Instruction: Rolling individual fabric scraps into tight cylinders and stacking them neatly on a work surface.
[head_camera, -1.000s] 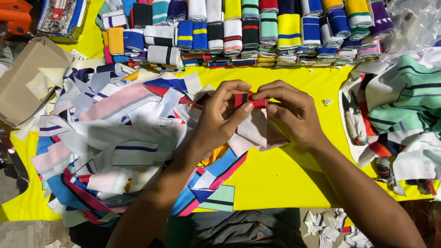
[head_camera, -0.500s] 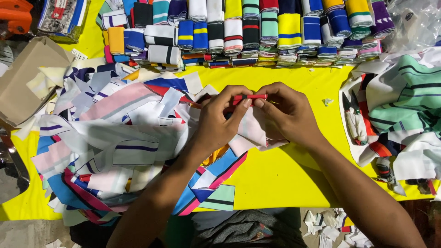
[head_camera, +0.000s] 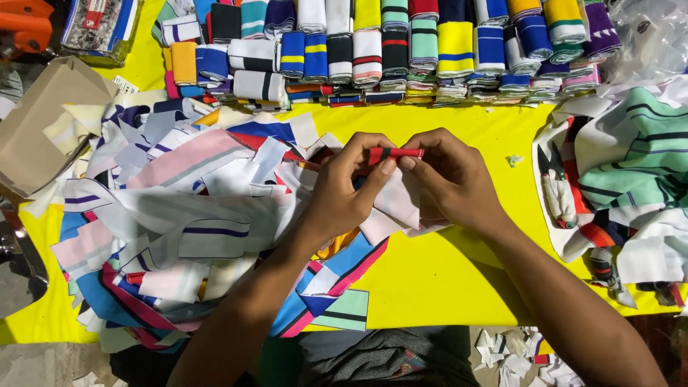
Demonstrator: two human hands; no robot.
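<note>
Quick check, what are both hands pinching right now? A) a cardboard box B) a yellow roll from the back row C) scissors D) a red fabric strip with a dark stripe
D: the left hand and right hand both pinch the red fabric strip between their fingertips, above the yellow table.

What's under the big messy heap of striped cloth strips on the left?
Under the loose heap of striped fabric strips lies the yellow table top, showing around its edges. The left hand rests on the heap. Whatever lies beneath its middle is covered.
</note>
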